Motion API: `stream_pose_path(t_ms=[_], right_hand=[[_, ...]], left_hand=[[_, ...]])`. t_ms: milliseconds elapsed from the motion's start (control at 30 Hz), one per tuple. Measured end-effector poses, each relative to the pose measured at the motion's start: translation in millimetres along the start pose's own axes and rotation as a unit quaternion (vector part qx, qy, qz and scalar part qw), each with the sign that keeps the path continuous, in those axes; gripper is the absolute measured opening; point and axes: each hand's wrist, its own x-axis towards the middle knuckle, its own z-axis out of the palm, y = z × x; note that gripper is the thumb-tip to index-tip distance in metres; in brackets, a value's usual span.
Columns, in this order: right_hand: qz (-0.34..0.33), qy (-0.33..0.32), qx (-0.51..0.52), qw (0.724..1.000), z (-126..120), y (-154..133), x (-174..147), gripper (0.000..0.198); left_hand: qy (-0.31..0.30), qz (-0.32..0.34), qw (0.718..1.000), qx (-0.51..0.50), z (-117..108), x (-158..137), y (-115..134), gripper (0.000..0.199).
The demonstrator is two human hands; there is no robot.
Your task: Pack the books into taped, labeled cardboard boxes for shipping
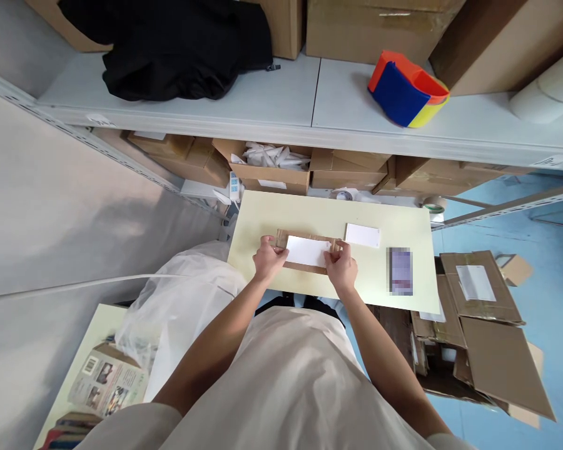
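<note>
A flat brown cardboard piece [304,269] is held level over the pale yellow table [281,212], close to its front edge. On top of it lies a white paper label [307,251], which covers most of its face. My left hand [268,259] is closed around the left end, its thumb at the label's left edge. The opposite end is gripped by my right hand [341,265], with the thumb on the label's right edge. A stack of white labels [363,235] lies on the table just beyond my right hand. Further right rests a pixelated, purplish rectangle [400,271].
Behind the table, a shelf [291,115] carries boxes, black clothing [182,47] and a multicoloured band [406,90]. Below it, an open carton [272,172] holds white items. Opened cardboard boxes [502,356] stand at right; clear plastic sheeting [178,300] hangs at left.
</note>
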Motion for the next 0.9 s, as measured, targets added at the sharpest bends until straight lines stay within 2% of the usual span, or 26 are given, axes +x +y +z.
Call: stream_pose_path(t_ms=[133,300,400,467,500,567,633,667,733,900], right_hand=[[-0.021,0.021,-0.083,0.996,6,-1,-2,0.036],[-0.103,0.015,-0.187,0.977,2,-4,-2,0.034],[-0.124,0.037,-0.206,0.970,-9,-3,-3,0.039],[-0.155,0.050,-0.197,0.967,-14,-4,-6,0.041],[-0.183,0.046,-0.188,0.964,-15,-6,-8,0.042],[-0.253,0.013,-0.173,0.952,-9,-11,-14,0.047],[-0.304,-0.030,-0.178,0.935,2,-15,-21,0.054],[-0.310,-0.043,-0.189,0.931,8,-16,-23,0.057],[-0.283,-0.042,-0.215,0.934,17,-11,-27,0.063],[-0.174,0.026,-0.262,0.949,11,16,-34,0.069]], left_hand=[[0.004,0.028,0.999,0.037,3,0,0,0.050],[0.026,0.064,0.995,0.076,5,3,-8,0.051],[0.057,0.149,0.984,0.081,1,3,-13,0.040],[0.044,0.267,0.958,0.096,-1,1,-15,0.027],[0.020,0.336,0.935,0.111,-1,-1,-15,0.025],[-0.043,0.449,0.880,0.151,1,-4,-13,0.033],[-0.088,0.500,0.840,0.193,5,-5,-14,0.047],[-0.098,0.500,0.834,0.213,6,-4,-15,0.052],[-0.099,0.474,0.840,0.243,6,1,-20,0.060],[-0.057,0.415,0.868,0.266,-10,12,-38,0.064]])
